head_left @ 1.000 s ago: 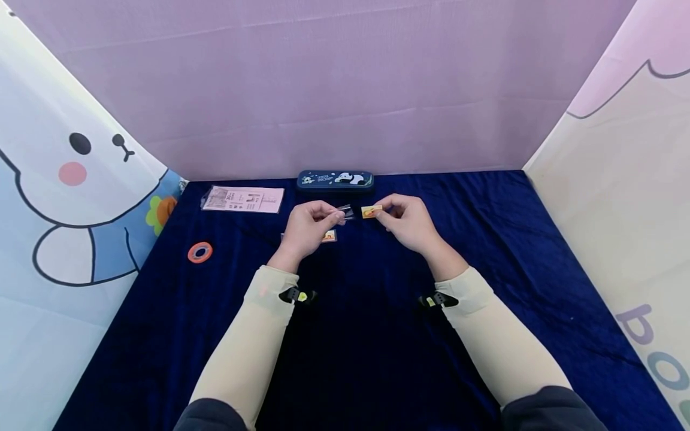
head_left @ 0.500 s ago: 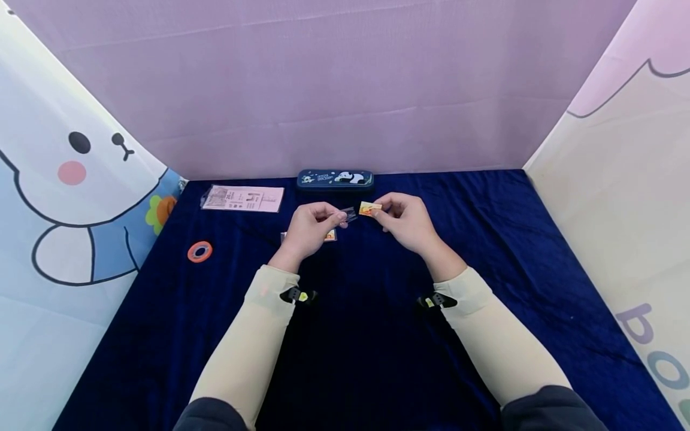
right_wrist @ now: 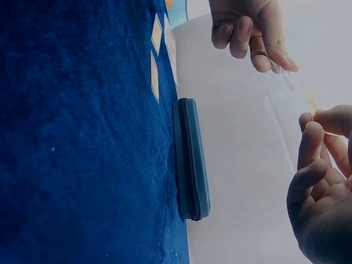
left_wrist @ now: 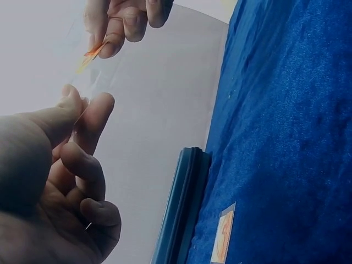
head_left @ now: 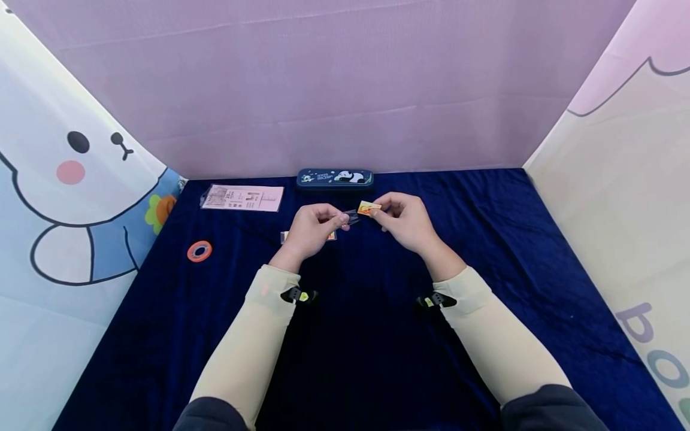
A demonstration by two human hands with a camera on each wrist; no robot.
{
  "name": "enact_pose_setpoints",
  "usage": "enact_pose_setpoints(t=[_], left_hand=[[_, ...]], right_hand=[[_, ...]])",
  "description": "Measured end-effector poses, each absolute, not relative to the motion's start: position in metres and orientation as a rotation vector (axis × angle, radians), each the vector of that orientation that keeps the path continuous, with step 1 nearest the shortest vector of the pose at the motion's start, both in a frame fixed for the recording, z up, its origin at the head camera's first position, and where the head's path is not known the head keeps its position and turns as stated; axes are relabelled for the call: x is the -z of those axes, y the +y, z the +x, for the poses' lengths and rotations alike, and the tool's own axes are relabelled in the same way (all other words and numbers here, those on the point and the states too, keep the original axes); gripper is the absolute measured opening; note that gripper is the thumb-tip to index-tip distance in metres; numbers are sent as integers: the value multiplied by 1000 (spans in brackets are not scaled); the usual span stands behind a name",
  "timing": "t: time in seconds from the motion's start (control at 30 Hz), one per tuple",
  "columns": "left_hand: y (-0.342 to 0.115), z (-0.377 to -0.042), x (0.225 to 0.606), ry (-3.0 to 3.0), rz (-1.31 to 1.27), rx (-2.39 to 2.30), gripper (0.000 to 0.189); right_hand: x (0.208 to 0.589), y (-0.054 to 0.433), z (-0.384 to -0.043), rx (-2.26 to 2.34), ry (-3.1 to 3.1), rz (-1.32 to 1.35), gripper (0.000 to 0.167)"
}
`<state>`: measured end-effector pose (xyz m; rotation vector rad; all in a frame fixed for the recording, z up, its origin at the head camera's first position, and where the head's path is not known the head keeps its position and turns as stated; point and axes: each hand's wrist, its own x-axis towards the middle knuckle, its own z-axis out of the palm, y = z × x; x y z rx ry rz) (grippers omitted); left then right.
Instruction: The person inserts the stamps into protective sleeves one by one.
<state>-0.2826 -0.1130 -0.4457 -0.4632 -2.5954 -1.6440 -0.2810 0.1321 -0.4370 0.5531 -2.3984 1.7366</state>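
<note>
My left hand [head_left: 311,228] pinches a small clear plastic sleeve [head_left: 353,216] between thumb and index finger, above the cloth. Opposite it, my right hand [head_left: 408,221] pinches a small yellow-orange stamp [head_left: 368,208] at its right end. Sleeve and stamp are close together; in the left wrist view the stamp [left_wrist: 91,56] stands near the far end of the sleeve [left_wrist: 98,81], and I cannot tell whether they touch. Under the left hand lie two flat stamps, the nearer one [right_wrist: 154,77] and another [right_wrist: 157,34], partly hidden in the head view.
A dark blue pencil case [head_left: 335,179] with a panda stands at the back. To its left lies a pink printed packet [head_left: 242,198], with an orange ring [head_left: 199,251] nearer the front. Blue velvet cloth [head_left: 517,287] covers the table; fabric walls enclose it.
The stamp in my right hand has tilted and shifted slightly left. My left hand has brought the sleeve a little to the right, narrowing the gap between them.
</note>
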Motion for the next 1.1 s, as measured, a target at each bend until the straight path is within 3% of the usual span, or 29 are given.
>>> enact_pose_setpoints(t=[1.1], left_hand=[[-113,-282,444,-2620,-487,1640,17]], right_hand=[[442,129,-283,-1682,-2472,570,5]])
